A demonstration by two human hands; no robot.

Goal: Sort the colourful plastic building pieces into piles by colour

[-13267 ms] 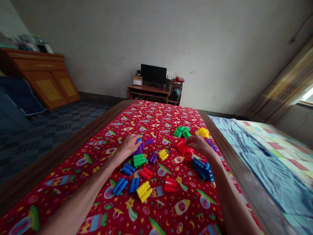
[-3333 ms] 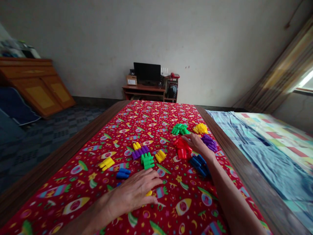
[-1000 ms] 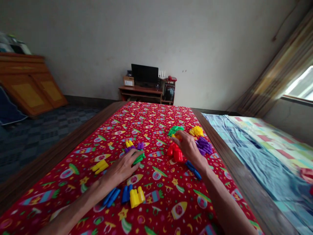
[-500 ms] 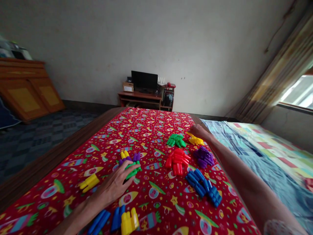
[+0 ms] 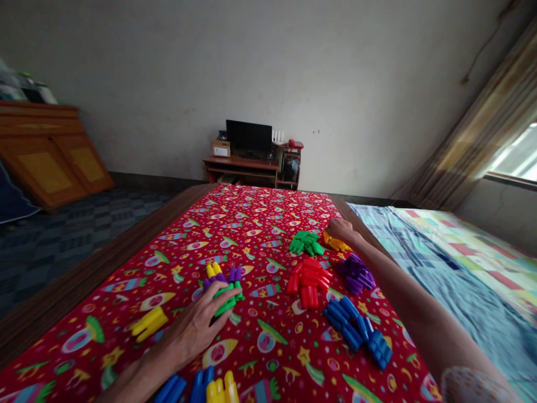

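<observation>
My left hand (image 5: 195, 327) lies flat on the red patterned cloth (image 5: 260, 224), fingers stretched, fingertips on a green block piece (image 5: 226, 299) beside a purple and yellow clump (image 5: 218, 272). My right hand (image 5: 339, 229) reaches far across and rests curled on the yellow pile (image 5: 335, 243). Sorted piles lie near my right arm: green (image 5: 305, 242), red (image 5: 308, 277), purple (image 5: 356, 273) and blue (image 5: 356, 329).
A loose yellow piece (image 5: 149, 323) lies to the left. Blue (image 5: 184, 386) and yellow pieces (image 5: 222, 389) sit at the near edge. The table's wooden rim (image 5: 84, 274) borders the cloth. A bed with a checked sheet (image 5: 453, 268) is on the right, a desk with a monitor (image 5: 249, 143) behind.
My right hand has gone from the red pile out to the yellow pile at the far right. My left hand stays on the green piece.
</observation>
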